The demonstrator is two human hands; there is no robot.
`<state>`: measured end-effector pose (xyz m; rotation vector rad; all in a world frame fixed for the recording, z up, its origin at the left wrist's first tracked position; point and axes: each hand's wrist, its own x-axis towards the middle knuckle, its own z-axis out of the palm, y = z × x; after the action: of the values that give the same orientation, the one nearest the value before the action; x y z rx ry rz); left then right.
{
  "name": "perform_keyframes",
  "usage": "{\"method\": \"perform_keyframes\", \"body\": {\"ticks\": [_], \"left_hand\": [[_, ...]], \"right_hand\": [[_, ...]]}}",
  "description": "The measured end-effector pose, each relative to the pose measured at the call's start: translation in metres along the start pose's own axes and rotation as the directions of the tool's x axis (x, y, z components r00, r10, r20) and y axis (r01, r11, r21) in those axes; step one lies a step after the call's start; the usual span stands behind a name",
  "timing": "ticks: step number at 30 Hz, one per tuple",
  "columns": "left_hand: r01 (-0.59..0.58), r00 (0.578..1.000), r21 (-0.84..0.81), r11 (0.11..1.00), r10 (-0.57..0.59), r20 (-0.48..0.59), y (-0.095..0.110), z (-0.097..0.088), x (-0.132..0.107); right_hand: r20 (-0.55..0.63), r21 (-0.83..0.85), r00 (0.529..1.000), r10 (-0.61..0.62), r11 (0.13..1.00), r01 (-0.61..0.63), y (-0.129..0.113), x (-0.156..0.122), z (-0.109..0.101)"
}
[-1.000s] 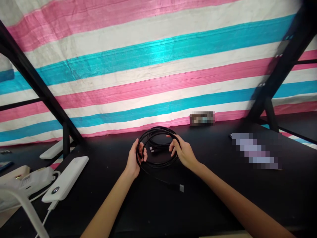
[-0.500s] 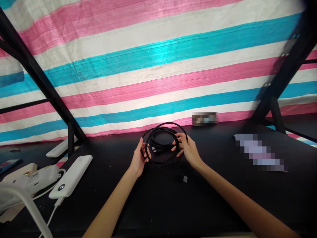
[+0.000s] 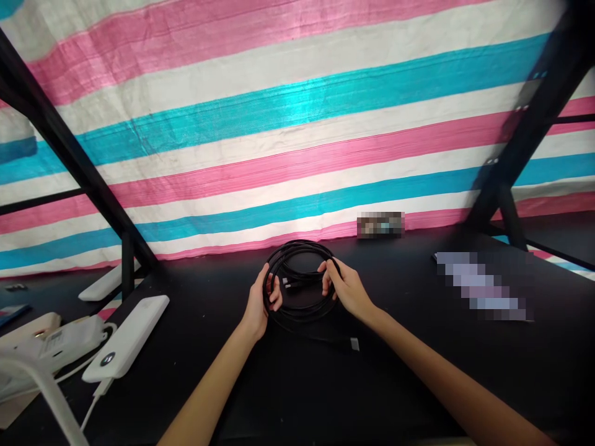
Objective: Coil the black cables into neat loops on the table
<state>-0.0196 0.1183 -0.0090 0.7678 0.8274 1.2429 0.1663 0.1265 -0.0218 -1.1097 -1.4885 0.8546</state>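
Note:
A black cable (image 3: 302,317) lies gathered in several round loops between my two hands, just above or on the black table. My left hand (image 3: 261,300) is closed around the left side of the loops, fingers curled inside the coil. On the opposite side my right hand (image 3: 346,285) pinches the loops between thumb and fingers. One silver-tipped connector (image 3: 287,284) shows inside the coil. The other end, with a flat silver plug (image 3: 354,344), rests on the table in front of my right hand.
A white power bank (image 3: 134,334) with a white cord lies to the left, beside a white power strip (image 3: 74,344). A pixelated flat item (image 3: 483,286) is on the right of the table (image 3: 400,384). Another blurred box (image 3: 380,225) stands by the striped sheet.
The loops have been drawn into a tighter bundle, and my right hand has moved slightly left and closed on them. The loose plug has shifted a little toward me.

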Motion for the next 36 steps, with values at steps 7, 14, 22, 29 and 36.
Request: {"method": "perform_keyframes", "body": {"ticks": [7,14,22,29,36], "left_hand": [[-0.008,1.000,0.036,0.999,0.009,-0.023,-0.002,0.000,0.000],[0.000,1.000,0.033,0.999,-0.001,0.008,-0.001,-0.001,0.000],[-0.199,0.966,0.044,0.979,0.204,-0.157,0.023,-0.015,0.004],[-0.314,0.922,-0.165,0.935,0.258,-0.289,0.048,-0.031,0.004],[-0.451,0.782,-0.027,0.892,0.380,-0.493,0.052,-0.035,0.003]], "right_hand": [[0.010,-0.029,1.000,-0.012,1.000,0.012,-0.001,-0.001,0.000],[0.010,0.002,1.000,0.007,1.000,-0.007,0.001,0.000,0.000],[-0.136,0.267,0.990,0.038,0.964,0.000,0.002,0.010,-0.011],[-0.306,0.491,0.935,0.177,0.871,-0.005,0.000,0.021,-0.029],[-0.282,0.669,0.910,0.305,0.742,-0.041,-0.008,0.026,-0.037]]}}
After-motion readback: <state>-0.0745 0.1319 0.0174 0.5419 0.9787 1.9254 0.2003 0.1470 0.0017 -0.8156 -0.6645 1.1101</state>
